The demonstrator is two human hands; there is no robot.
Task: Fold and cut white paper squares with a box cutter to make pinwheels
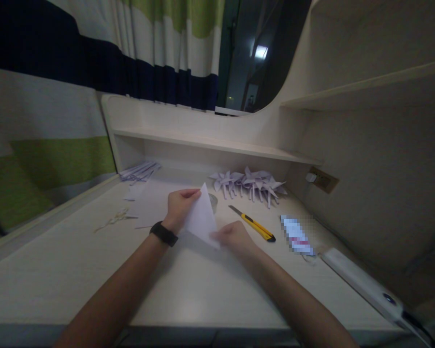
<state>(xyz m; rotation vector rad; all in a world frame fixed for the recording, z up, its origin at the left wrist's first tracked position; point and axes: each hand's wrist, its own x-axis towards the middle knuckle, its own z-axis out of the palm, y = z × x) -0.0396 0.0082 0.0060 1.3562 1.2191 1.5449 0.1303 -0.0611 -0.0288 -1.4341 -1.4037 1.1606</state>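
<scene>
A white sheet of paper (202, 218) is held up above the desk between my two hands. My left hand (180, 208), with a black band on its wrist, pinches the paper near its top corner. Fingers of my right hand (235, 235) are closed on the lower right corner, slightly blurred. Partly hidden behind the paper is a roll of clear tape (213, 203). To the right of the paper lies a yellow utility knife (255, 225) with its blade out. More white paper (155, 198) lies flat beyond my left hand.
Several paper pinwheels (255, 182) stand grouped at the back right. Rolled paper sticks (140, 171) are piled at the back left. Scissors (118, 218) lie on the left. A blurred-out phone (297, 235) and a white power strip (362, 282) are on the right.
</scene>
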